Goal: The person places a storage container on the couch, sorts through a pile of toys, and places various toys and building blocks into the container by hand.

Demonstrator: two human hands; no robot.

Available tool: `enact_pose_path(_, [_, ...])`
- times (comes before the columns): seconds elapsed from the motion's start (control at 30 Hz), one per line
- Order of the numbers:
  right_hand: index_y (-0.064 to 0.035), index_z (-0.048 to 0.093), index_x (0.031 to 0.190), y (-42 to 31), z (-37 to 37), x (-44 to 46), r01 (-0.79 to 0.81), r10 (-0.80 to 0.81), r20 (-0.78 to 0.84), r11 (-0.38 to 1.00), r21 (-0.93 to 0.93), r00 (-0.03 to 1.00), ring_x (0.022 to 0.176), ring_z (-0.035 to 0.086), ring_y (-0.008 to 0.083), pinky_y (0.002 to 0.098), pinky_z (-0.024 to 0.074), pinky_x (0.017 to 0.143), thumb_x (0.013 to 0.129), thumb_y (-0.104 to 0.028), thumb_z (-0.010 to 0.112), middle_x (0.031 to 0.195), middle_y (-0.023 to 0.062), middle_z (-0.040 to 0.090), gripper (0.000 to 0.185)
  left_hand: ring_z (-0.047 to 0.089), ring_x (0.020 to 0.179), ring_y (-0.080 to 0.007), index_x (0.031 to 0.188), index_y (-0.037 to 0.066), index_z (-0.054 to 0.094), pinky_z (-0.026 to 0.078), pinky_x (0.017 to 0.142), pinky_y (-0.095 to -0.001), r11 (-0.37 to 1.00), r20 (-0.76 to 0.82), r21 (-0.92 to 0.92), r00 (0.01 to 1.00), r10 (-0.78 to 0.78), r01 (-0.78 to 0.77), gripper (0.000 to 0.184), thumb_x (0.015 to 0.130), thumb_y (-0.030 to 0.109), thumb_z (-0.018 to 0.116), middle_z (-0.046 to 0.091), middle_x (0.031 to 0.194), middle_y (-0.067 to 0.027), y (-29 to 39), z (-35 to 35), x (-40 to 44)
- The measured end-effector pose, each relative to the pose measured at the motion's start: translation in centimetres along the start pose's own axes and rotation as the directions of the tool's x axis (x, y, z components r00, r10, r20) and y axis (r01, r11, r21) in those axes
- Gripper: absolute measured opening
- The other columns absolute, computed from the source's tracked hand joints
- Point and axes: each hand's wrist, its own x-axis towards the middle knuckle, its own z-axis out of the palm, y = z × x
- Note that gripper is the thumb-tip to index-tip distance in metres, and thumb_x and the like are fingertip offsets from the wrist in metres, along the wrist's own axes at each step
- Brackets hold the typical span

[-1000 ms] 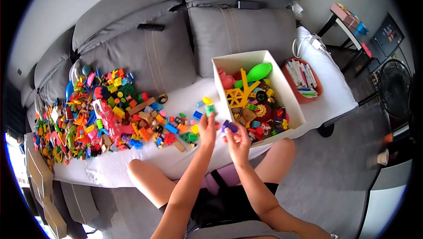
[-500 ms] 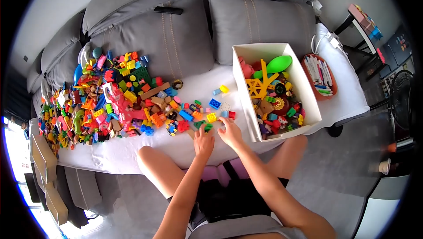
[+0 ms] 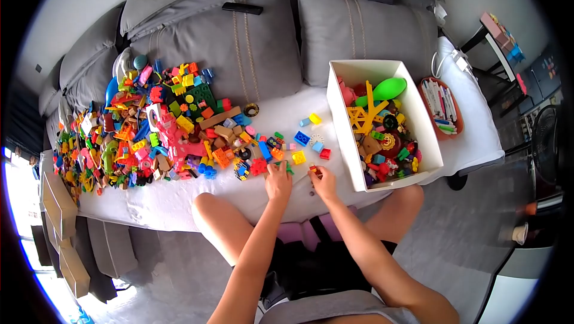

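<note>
My left hand (image 3: 278,183) rests at the right edge of the toy pile, its fingers stretched out and apart. A green toy piece (image 3: 289,169) lies against its fingertips. Pinched in my right hand (image 3: 324,183) is a small red and yellow toy piece (image 3: 313,169), partly covered by the fingers. Just beyond the hands lie a yellow block (image 3: 298,157), a red block (image 3: 324,153), a light blue block (image 3: 318,146) and a dark blue block (image 3: 302,138). A tiny dark bit (image 3: 312,193) sits on the white cover below my right hand.
A large heap of mixed toys (image 3: 173,127) spreads over the left of the sofa. To the right stands a white box (image 3: 339,115) with toys inside, beside an orange basket (image 3: 457,122) of markers. Grey cushions (image 3: 269,43) line the back; a black remote (image 3: 242,8) lies on one.
My right hand has moved slightly right and back toward me, and now holds the small red and yellow piece. My left hand stays by the green piece. The view has shifted slightly.
</note>
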Motion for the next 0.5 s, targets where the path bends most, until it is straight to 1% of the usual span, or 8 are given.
enact_pose_path(0.13, [0.0015, 0.060, 0.097, -5.8, -2.1, -1.2, -0.308, 0.270, 0.155, 0.888, 0.343, 0.950, 0.049, 0.052, 0.0070, 0.0225, 0.0407, 0.041, 0.082, -0.021, 0.066, 0.065, 0.0015, 0.057, 0.027, 0.058, 0.077, -0.0326, 0.107, 0.012, 0.053, 0.050, 0.064, -0.0404, 0.983, 0.035, -0.040, 0.984, -0.176, 0.177, 0.039, 0.073, 0.025, 0.067, 0.049, 0.096, -0.0179, 0.0, -1.2, 1.4])
enact_pose_path(0.23, [0.0012, 0.060, 0.099, -8.0, -3.5, -1.5, -0.352, 0.283, 0.216, 0.823, 0.447, 0.935, 0.049, 0.050, 0.0057, 0.0210, 0.0387, 0.042, 0.082, -0.019, 0.065, 0.065, 0.0003, 0.055, 0.027, 0.056, 0.077, -0.0326, 0.103, 0.009, 0.054, 0.048, 0.064, -0.0392, 0.946, -0.303, -0.315, 0.938, -0.169, 0.069, 0.036, 0.074, 0.024, 0.068, 0.051, 0.094, -0.0188, -1.6, 0.5, 2.1])
enact_pose_path(0.27, [0.0010, 0.058, 0.102, -8.5, -4.1, -1.6, -0.335, 0.264, 0.210, 0.809, 0.483, 0.941, 0.050, 0.048, 0.0048, 0.0202, 0.0379, 0.044, 0.083, -0.018, 0.064, 0.066, -0.0010, 0.054, 0.027, 0.056, 0.078, -0.0296, 0.102, 0.005, 0.054, 0.046, 0.064, -0.0357, 0.939, -0.358, -0.340, 0.916, -0.181, 0.053, 0.036, 0.074, 0.022, 0.069, 0.053, 0.091, -0.0180, -2.0, 1.1, 2.7])
enact_pose_path(0.3, [0.0011, 0.057, 0.105, -9.1, -4.9, -1.6, -0.238, 0.183, 0.161, 0.854, 0.462, 0.970, 0.052, 0.049, 0.0043, 0.0193, 0.0386, 0.045, 0.084, -0.016, 0.063, 0.069, -0.0004, 0.056, 0.028, 0.057, 0.070, -0.0210, 0.101, 0.003, 0.053, 0.045, 0.058, -0.0307, 0.788, -0.202, -0.586, 0.908, -0.366, 0.187, 0.036, 0.076, 0.021, 0.070, 0.055, 0.091, -0.0133, -1.1, 0.9, 3.2])
enact_pose_path(0.37, [0.0013, 0.054, 0.109, -12.3, -7.4, -1.6, -0.087, 0.082, 0.033, 0.857, 0.508, 0.996, 0.055, 0.051, 0.0037, 0.0184, 0.0398, 0.047, 0.084, -0.010, 0.063, 0.071, 0.0002, 0.057, 0.028, 0.055, 0.063, -0.0127, 0.100, 0.001, 0.052, 0.044, 0.053, -0.0242, 0.464, -0.040, -0.863, 0.888, -0.457, 0.200, 0.032, 0.080, 0.020, 0.068, 0.055, 0.085, -0.0072, 3.0, -0.6, 4.1])
enact_pose_path(0.4, [0.0012, 0.053, 0.110, -13.0, -8.6, -1.2, 0.021, 0.005, -0.052, 0.869, 0.494, 0.999, 0.057, 0.051, 0.0037, 0.0179, 0.0406, 0.049, 0.084, -0.007, 0.062, 0.073, 0.0003, 0.058, 0.029, 0.055, 0.062, -0.0090, 0.101, 0.001, 0.051, 0.045, 0.053, -0.0212, 0.359, -0.092, -0.931, 0.913, -0.398, 0.063, 0.032, 0.081, 0.019, 0.068, 0.055, 0.080, -0.0038, 5.5, -1.3, 4.6])
enact_pose_path(0.43, [0.0011, 0.053, 0.111, -13.6, -9.7, -0.8, 0.126, -0.072, -0.131, 0.872, 0.473, 0.989, 0.059, 0.052, 0.0036, 0.0174, 0.0413, 0.050, 0.083, -0.003, 0.061, 0.075, 0.0003, 0.059, 0.029, 0.057, 0.065, -0.0099, 0.103, 0.000, 0.050, 0.048, 0.057, -0.0210, 0.384, -0.109, -0.922, 0.927, -0.359, 0.040, 0.032, 0.081, 0.018, 0.067, 0.058, 0.085, -0.0061, 7.5, -1.1, 5.2])
enact_pose_path(0.5, [-0.0003, 0.049, 0.117, -14.3, -12.2, 0.2, 0.237, -0.111, -0.284, 0.858, 0.456, 0.952, 0.075, 0.053, 0.0052, 0.0175, 0.0444, 0.063, 0.083, 0.002, 0.058, 0.096, 0.0049, 0.056, 0.035, 0.058, 0.074, -0.0119, 0.112, 0.001, 0.049, 0.049, 0.064, -0.0231, 0.283, 0.044, -0.955, 0.986, -0.160, 0.089, 0.038, 0.082, 0.017, 0.065, 0.058, 0.100, -0.0095, 13.3, -4.3, 5.7])
